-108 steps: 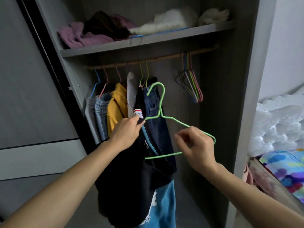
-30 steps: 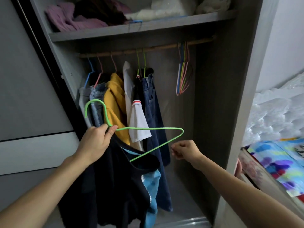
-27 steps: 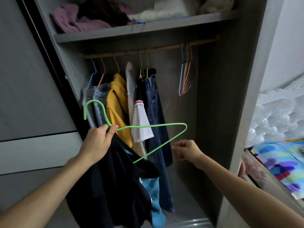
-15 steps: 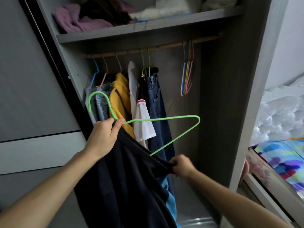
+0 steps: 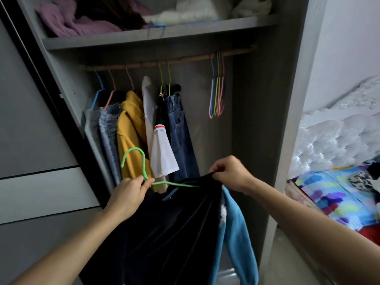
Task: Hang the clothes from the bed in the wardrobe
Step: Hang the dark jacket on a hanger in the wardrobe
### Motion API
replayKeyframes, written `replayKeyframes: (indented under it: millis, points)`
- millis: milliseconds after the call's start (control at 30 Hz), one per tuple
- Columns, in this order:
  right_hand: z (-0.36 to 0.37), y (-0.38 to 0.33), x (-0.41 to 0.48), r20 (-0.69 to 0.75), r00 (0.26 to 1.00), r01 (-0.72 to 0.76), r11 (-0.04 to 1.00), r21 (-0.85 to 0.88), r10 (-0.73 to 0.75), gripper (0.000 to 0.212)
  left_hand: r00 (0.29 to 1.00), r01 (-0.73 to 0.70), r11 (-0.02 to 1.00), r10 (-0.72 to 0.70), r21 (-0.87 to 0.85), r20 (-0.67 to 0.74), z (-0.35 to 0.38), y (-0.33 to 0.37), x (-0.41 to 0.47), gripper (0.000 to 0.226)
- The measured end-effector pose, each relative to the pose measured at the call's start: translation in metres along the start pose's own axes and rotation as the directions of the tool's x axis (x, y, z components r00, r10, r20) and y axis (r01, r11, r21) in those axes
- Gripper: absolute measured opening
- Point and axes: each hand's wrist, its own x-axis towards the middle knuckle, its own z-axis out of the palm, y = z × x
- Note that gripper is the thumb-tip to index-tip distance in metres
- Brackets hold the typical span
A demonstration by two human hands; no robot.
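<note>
A green wire hanger (image 5: 141, 161) is pinched at its neck by my left hand (image 5: 129, 194), together with the collar of a dark navy top with blue sleeves (image 5: 170, 233). My right hand (image 5: 230, 173) grips the top's right shoulder, pulled up over the hanger's right arm, which is hidden inside the cloth. The top hangs down in front of the open wardrobe. Above runs the wooden rail (image 5: 168, 61), which carries jeans, a yellow hoodie (image 5: 131, 130) and a white shirt.
Several bare hangers (image 5: 217, 93) hang at the rail's right end, with free rail between them and the clothes. A shelf (image 5: 156, 37) above holds folded clothes. The bed with a colourful sheet (image 5: 337, 192) lies at the right. A grey sliding door (image 5: 30, 130) stands left.
My right hand took hold of the top's shoulder and drew it up over the hanger's right arm. The hanger sank lower and its right half went inside the cloth.
</note>
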Motion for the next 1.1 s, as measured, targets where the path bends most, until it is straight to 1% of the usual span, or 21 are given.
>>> replayKeyframes:
  millis: [67,100,133,167,200,233,300,400,467,500,533,600,667,733,767,800,867,900,1000,1067,1100]
  points:
    - [0.006,-0.011,-0.005,0.151,0.987,0.037,0.991,0.127,-0.056,0.006,0.999,0.008,0.991,-0.013,-0.131,-0.034,-0.001,0.015,0.007,0.045]
    - [0.005,-0.011,-0.004,0.141,0.986,0.068,0.992,0.108,-0.083,0.014,0.998,0.010,0.984,-0.020,-0.179,-0.052,-0.004,0.023,0.010,0.046]
    - [0.003,-0.009,-0.003,0.066,0.989,0.135,0.990,-0.031,-0.133,0.026,0.997,0.014,0.976,-0.030,-0.216,-0.070,-0.008,0.028,0.013,0.046]
    - [0.000,-0.004,-0.002,-0.031,0.981,0.175,0.949,-0.262,-0.189,0.040,0.996,0.019,0.969,-0.041,-0.245,-0.084,-0.011,0.031,0.015,0.047]
    - [-0.003,0.000,-0.002,-0.094,0.961,0.189,0.865,-0.466,-0.260,0.053,0.994,0.026,0.965,-0.052,-0.262,-0.093,-0.015,0.035,0.017,0.047]
    - [-0.004,0.003,-0.003,-0.101,0.944,0.203,0.795,-0.571,-0.313,0.062,0.993,0.028,0.963,-0.057,-0.267,-0.099,-0.018,0.038,0.020,0.048]
    - [0.000,0.001,-0.002,-0.085,0.911,0.265,0.733,-0.626,-0.402,0.065,0.993,0.016,0.959,-0.048,-0.282,-0.106,-0.023,0.044,0.027,0.048]
    - [0.002,-0.010,0.006,-0.162,0.820,0.307,0.661,-0.684,-0.549,0.051,0.995,-0.001,0.938,-0.034,-0.346,-0.095,-0.023,0.052,0.035,0.050]
    - [-0.002,-0.019,0.010,-0.125,0.804,0.385,0.669,-0.635,-0.581,0.030,0.997,-0.014,0.920,-0.016,-0.391,-0.075,-0.021,0.054,0.037,0.055]
    - [-0.002,-0.023,0.009,-0.088,0.820,0.420,0.699,-0.579,-0.565,0.027,0.998,-0.018,0.913,-0.011,-0.407,-0.069,-0.020,0.054,0.038,0.058]
    - [-0.002,-0.024,0.009,-0.074,0.836,0.425,0.727,-0.539,-0.544,0.028,0.998,-0.009,0.906,-0.021,-0.422,-0.067,-0.020,0.051,0.038,0.059]
    - [-0.006,-0.021,0.009,-0.148,0.848,0.355,0.753,-0.554,-0.509,0.037,0.992,0.052,0.899,-0.098,-0.434,-0.084,-0.019,0.037,0.034,0.055]
    - [-0.022,-0.021,0.010,-0.247,0.850,0.256,0.773,-0.580,-0.466,0.039,0.970,0.158,0.934,-0.207,-0.320,-0.124,-0.013,0.016,0.019,0.067]
    - [-0.040,-0.024,0.012,-0.281,0.868,0.214,0.821,-0.530,-0.408,0.028,0.938,0.293,0.951,-0.306,-0.097,-0.166,0.001,-0.003,0.002,0.080]
    - [-0.046,-0.027,0.013,-0.279,0.876,0.211,0.834,-0.510,-0.393,0.022,0.927,0.324,0.945,-0.327,-0.049,-0.181,0.006,-0.010,-0.003,0.075]
    - [-0.049,-0.030,0.013,-0.266,0.883,0.213,0.836,-0.505,-0.386,0.019,0.922,0.336,0.940,-0.342,-0.065,-0.180,0.009,-0.015,-0.005,0.061]
    - [-0.053,-0.031,0.013,-0.234,0.903,0.206,0.839,-0.503,-0.362,0.017,0.930,0.291,0.946,-0.314,-0.141,-0.191,0.003,-0.018,-0.002,0.024]
    - [-0.056,-0.029,0.012,-0.224,0.910,0.206,0.849,-0.487,-0.349,0.018,0.943,0.252,0.957,-0.277,-0.144,-0.185,0.000,-0.022,0.001,0.015]
    - [-0.071,-0.023,0.011,-0.157,0.925,0.260,0.877,-0.405,-0.347,0.019,0.968,0.159,0.984,-0.172,-0.080,-0.181,-0.021,-0.039,0.004,0.017]
    - [-0.081,-0.020,0.009,-0.091,0.932,0.287,0.870,-0.400,-0.350,0.020,0.979,0.185,0.977,-0.193,-0.107,-0.068,-0.032,-0.057,0.009,0.012]
    - [-0.083,-0.018,0.006,-0.057,0.935,0.298,0.861,-0.412,-0.350,0.022,0.971,0.238,0.961,-0.234,-0.144,0.044,-0.036,-0.065,0.014,0.016]
